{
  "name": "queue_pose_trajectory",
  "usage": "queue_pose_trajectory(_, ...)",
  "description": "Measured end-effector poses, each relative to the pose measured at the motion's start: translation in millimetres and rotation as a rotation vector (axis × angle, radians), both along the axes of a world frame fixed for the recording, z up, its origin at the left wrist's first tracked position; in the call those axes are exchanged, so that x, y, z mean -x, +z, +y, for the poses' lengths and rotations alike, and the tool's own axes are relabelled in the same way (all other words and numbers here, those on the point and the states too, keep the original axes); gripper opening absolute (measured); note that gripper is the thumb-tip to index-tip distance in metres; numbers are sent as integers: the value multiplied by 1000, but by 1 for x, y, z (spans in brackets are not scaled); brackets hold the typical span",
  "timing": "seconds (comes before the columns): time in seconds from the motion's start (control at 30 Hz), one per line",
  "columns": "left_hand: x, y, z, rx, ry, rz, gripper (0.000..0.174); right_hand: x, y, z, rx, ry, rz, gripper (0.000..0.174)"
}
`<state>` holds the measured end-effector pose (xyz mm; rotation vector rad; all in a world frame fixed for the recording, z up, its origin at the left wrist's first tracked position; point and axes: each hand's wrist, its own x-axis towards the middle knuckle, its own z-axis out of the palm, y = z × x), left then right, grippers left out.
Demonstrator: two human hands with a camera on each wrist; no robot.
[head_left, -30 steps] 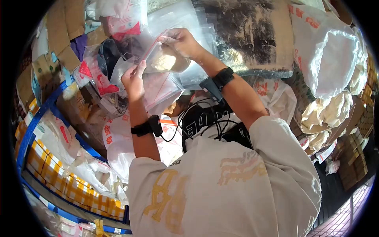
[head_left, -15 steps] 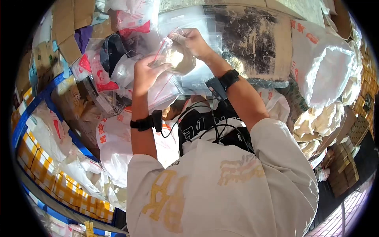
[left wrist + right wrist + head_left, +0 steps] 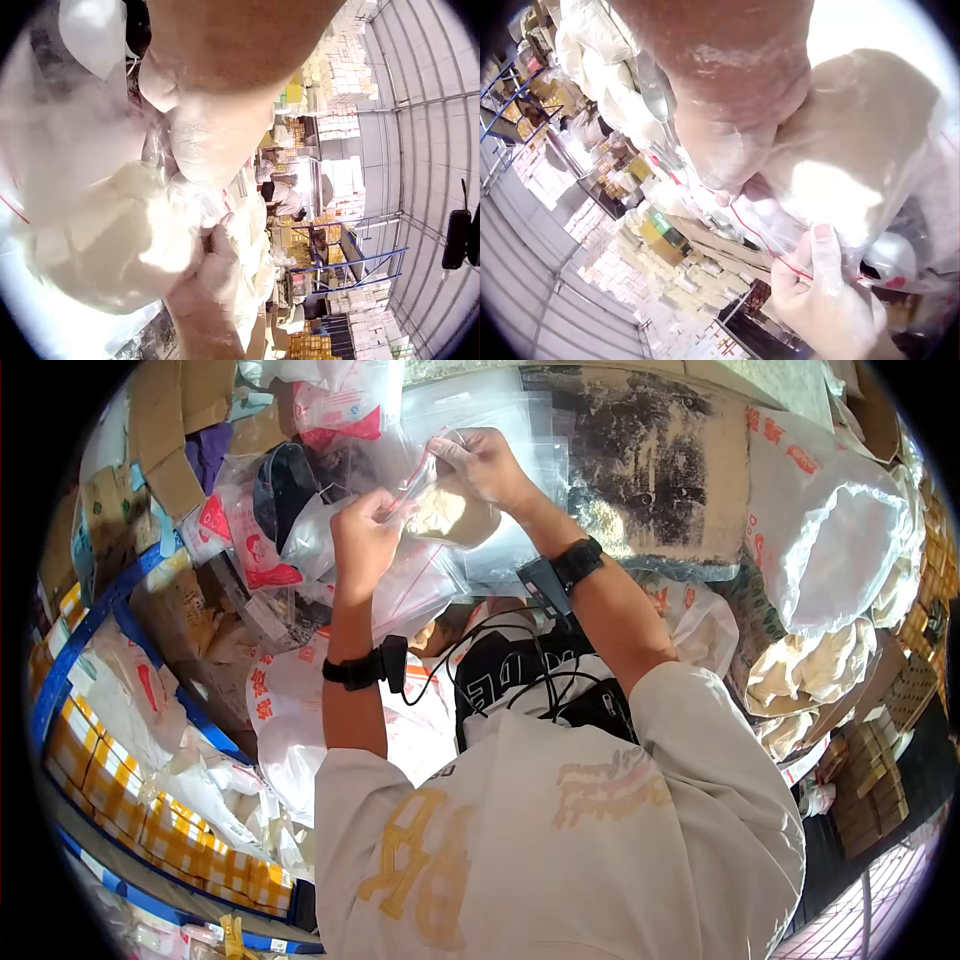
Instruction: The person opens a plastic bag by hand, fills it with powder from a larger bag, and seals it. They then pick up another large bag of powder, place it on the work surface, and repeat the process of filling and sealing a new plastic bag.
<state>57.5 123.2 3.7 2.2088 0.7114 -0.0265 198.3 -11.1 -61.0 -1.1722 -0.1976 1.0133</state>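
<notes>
A clear zip bag (image 3: 452, 512) with a red line along its mouth hangs between both hands, its lower part filled with pale powder. My left hand (image 3: 364, 542) pinches the left end of the mouth. At the other end, my right hand (image 3: 486, 466) pinches the bag's top edge. In the right wrist view the left thumb (image 3: 826, 251) lies along the red zip strip (image 3: 759, 238), and whitish dust marks the fingers. Beneath the filled bag are flat clear bags (image 3: 425, 588), partly covered by it and the arms.
A powder-stained board (image 3: 650, 470) lies right of the bags. Further right stands an open white sack (image 3: 835, 535). At left are a dark scoop-like object (image 3: 285, 490), red-printed bags (image 3: 262, 550), cardboard (image 3: 160, 420) and a blue rail (image 3: 95, 625).
My left hand has shifted from the bag's left end, opened its thumb across the bag, then closed back onto the mouth nearer the right hand. The right hand keeps its grip.
</notes>
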Motion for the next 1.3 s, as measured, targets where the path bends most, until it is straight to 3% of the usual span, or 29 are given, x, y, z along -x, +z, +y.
queue_pose_trajectory(0.13,14,-9,8,77,98,13,20,-2,-4,-1,-19,-5,-3,24)
queue_pose_trajectory(0.33,41,-50,14,455,296,-185,10,0,-4,4,13,-45,61,26)
queue_pose_trajectory(0.53,34,-62,-21,1013,742,-663,28,-3,-2,2,72,-20,-8,27)
queue_pose_trajectory(0.63,29,-66,-36,1032,711,-746,28,-1,-6,3,63,-55,30,28)
queue_pose_trajectory(0.83,11,-52,-45,844,607,-511,27,-1,-5,0,107,-38,-56,27)
queue_pose_trajectory(1.13,3,-43,-49,1136,886,-596,29,0,1,0,76,-87,-67,24)
queue_pose_trajectory(1.23,10,-38,-28,960,804,-540,30,-1,1,-3,19,-74,-59,23)
queue_pose_trajectory(1.3,2,-29,-13,740,557,-320,33,-3,-3,-3,-18,-72,-101,23)
